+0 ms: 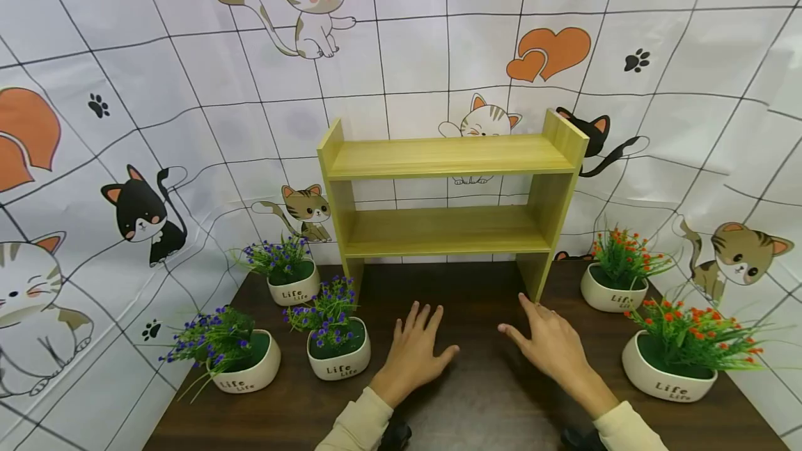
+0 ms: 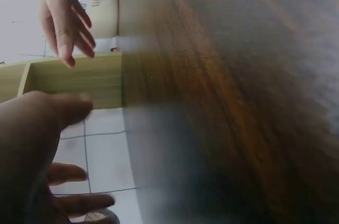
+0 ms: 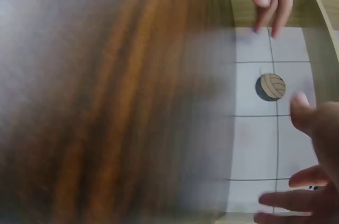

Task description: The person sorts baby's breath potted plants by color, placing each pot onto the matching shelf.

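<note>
The left hand [image 1: 415, 352] and right hand [image 1: 555, 344] — fingers spread — hang above the dark surface [image 1: 482, 402] in front of a wooden shelf [image 1: 446, 230].

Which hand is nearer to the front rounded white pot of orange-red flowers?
Right: the white pot stands to the right of the right hand, not touching it. The left hand is farther away, on the right hand's other side.
</note>
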A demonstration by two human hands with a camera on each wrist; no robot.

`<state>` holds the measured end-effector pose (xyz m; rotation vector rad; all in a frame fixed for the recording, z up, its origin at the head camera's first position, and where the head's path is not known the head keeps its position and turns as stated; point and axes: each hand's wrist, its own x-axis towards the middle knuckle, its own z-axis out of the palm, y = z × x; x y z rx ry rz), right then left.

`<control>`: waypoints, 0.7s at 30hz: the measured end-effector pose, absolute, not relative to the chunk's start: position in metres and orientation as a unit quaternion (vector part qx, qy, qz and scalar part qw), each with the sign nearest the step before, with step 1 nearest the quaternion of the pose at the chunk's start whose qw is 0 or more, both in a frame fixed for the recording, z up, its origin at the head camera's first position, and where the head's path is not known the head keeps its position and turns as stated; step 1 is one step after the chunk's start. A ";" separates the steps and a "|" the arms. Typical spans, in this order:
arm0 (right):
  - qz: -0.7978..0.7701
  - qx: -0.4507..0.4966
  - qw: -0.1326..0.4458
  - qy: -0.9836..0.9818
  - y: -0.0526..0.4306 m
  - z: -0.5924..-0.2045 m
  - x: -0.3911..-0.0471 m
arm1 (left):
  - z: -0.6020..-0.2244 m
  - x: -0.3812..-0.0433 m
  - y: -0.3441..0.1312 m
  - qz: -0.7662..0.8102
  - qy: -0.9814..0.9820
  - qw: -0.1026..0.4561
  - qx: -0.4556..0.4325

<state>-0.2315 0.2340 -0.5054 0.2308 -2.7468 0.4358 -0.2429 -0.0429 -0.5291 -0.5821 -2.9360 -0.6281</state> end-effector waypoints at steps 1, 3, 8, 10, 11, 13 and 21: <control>0.160 0.076 0.192 -0.965 0.234 -0.502 -0.232 | -0.528 -0.241 -0.045 -0.206 -0.958 0.051 -0.194; 0.176 0.067 0.224 -0.956 0.236 -0.496 -0.234 | -0.525 -0.236 -0.049 -0.207 -0.955 0.071 -0.201; 0.210 0.067 0.288 -0.932 0.243 -0.480 -0.241 | -0.521 -0.221 -0.066 -0.228 -0.945 0.110 -0.208; 0.219 0.070 0.315 -0.921 0.246 -0.474 -0.244 | -0.520 -0.213 -0.077 -0.244 -0.940 0.116 -0.209; 0.224 0.069 0.327 -0.915 0.247 -0.470 -0.246 | -0.520 -0.209 -0.083 -0.251 -0.938 0.118 -0.208; 0.241 0.065 0.345 -0.905 0.251 -0.463 -0.249 | -0.521 -0.202 -0.096 -0.263 -0.935 0.122 -0.204; 0.284 0.033 0.372 -0.883 0.266 -0.434 -0.261 | -0.528 -0.178 -0.150 -0.275 -0.944 0.112 -0.146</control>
